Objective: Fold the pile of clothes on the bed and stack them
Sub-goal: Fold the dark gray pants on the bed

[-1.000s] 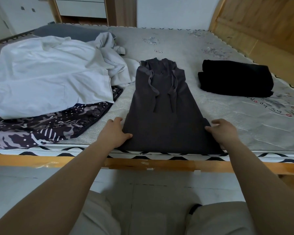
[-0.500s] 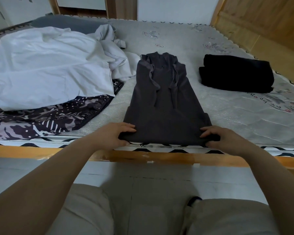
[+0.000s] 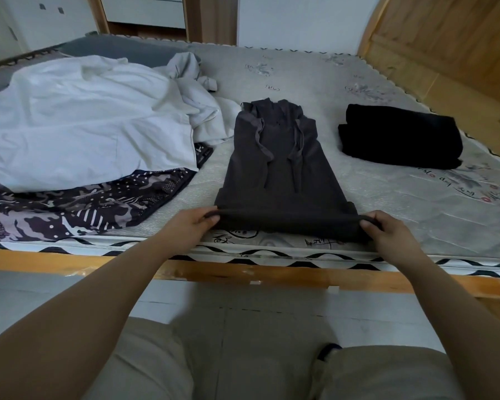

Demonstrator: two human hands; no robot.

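A dark grey garment with drawstrings (image 3: 277, 168) lies lengthwise on the mattress (image 3: 401, 215), its waist end pointing away from me. My left hand (image 3: 189, 226) pinches its near left corner and my right hand (image 3: 387, 229) pinches its near right corner. The near hem is lifted slightly off the bed between them. A folded black garment (image 3: 399, 137) sits to the right. On the left lie a rumpled white garment (image 3: 84, 119) and a dark patterned cloth (image 3: 78, 209) beneath it.
The wooden bed frame (image 3: 243, 272) runs along the near edge, with grey floor below it. A wooden headboard (image 3: 445, 44) rises at the right. White cabinets (image 3: 41, 18) stand beyond the bed at the back left. My legs in beige shorts fill the bottom of the view.
My hands went from resting flat on the grey garment's near corners to pinching them. They have raised the near hem off the mattress edge and moved it a little away from me.
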